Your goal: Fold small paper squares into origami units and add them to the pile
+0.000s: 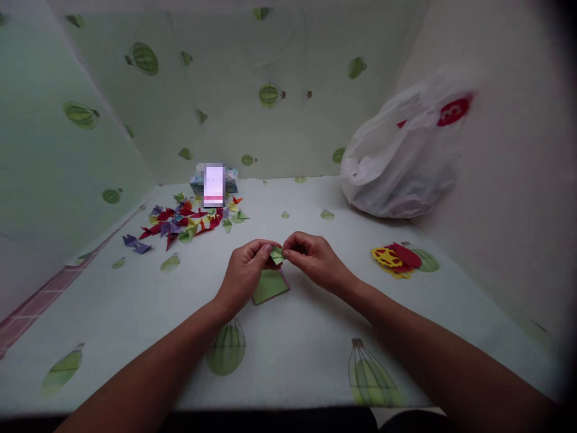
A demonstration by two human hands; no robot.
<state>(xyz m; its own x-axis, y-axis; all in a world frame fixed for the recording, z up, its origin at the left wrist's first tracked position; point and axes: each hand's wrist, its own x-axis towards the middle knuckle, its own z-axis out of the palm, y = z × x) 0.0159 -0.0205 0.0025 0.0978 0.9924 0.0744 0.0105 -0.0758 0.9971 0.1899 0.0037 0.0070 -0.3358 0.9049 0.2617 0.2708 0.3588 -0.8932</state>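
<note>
A green paper sheet (269,284) lies partly folded on the table in front of me. My left hand (246,273) and my right hand (313,260) meet over its upper end. Both pinch the folded tip of the paper between thumb and fingers, fingers curled tight. The lower flap of the sheet rests flat on the patterned tablecloth (288,355).
A heap of folded paper shapes (184,222) in red, purple, yellow and green sits at the back left, before a small box (214,183). A stack of red and yellow paper sheets (396,258) lies to the right. A white plastic bag (401,156) leans in the far right corner.
</note>
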